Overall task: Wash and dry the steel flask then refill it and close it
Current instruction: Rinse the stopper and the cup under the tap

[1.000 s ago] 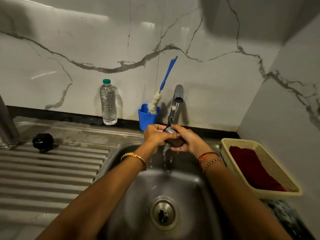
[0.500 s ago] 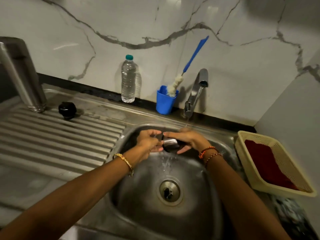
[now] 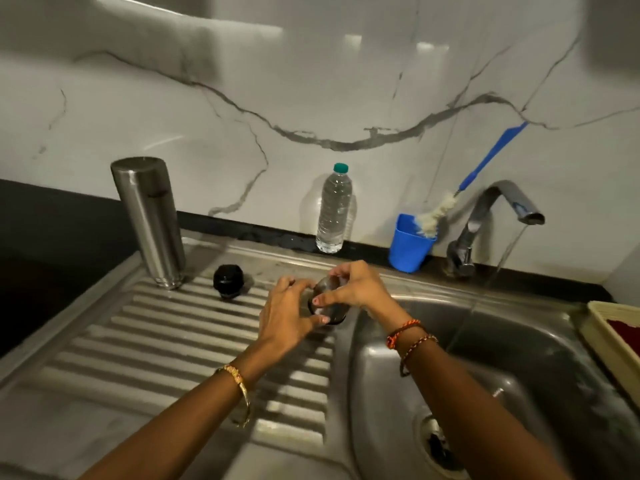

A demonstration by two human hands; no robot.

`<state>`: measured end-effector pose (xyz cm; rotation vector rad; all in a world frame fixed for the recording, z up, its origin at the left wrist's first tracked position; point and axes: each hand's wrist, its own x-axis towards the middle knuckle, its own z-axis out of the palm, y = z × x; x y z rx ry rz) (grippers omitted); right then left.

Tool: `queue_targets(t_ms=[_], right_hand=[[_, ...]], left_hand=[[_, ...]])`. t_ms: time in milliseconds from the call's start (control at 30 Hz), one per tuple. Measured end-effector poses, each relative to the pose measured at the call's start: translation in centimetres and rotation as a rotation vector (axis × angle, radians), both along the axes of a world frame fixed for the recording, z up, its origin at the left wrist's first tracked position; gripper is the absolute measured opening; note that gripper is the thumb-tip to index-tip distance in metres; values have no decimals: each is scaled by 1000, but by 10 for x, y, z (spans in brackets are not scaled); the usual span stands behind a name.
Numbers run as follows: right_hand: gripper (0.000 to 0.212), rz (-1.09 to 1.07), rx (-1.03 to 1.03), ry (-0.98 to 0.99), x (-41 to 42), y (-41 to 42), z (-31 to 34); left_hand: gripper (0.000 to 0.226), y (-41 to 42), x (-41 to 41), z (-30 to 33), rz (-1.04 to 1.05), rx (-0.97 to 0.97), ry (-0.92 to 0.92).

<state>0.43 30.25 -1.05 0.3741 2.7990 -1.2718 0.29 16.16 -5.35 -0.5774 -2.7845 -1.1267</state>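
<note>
The steel flask stands upside down at the back left of the ribbed drainboard. Its black stopper lies just to the right of it. Both hands hold a small steel cap with a dark rim over the drainboard's right end, beside the basin. My right hand curls over the cap from the top and right. My left hand holds it from the left with thumb and fingertips. Part of the cap is hidden by the fingers.
The tap runs a thin stream into the sink basin. A blue cup holds a blue-handled bottle brush. A plastic water bottle stands at the wall. A cream basket with red cloth sits at the right.
Both hands carried the steel cap left, out of the water stream and over the drainboard. The view swung left, bringing the whole flask into sight.
</note>
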Motion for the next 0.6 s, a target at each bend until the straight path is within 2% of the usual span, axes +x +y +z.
queue_targets(t_ms=[133,233,333,467,600], right_hand=[[64,-102,-168,23,-36,-36,-20],[52,-194,-280,21,-55,-54,-29],[42,-247,-280,42,-66,-61,-38],[37,-327,-335,57,-73,-69,-43],[38,-361,-328,85,-73,-78,-47]], left_hand=[[49,-36,-34,-12,-57,93,-49],[43,-51,-54,-21,-77,62,-100],[47,-56,-68,-25,-54,34,-112],[50,-60,-81,-30,-71,-43,-96],[40,-64,-85,-33,-76,-99,-81]])
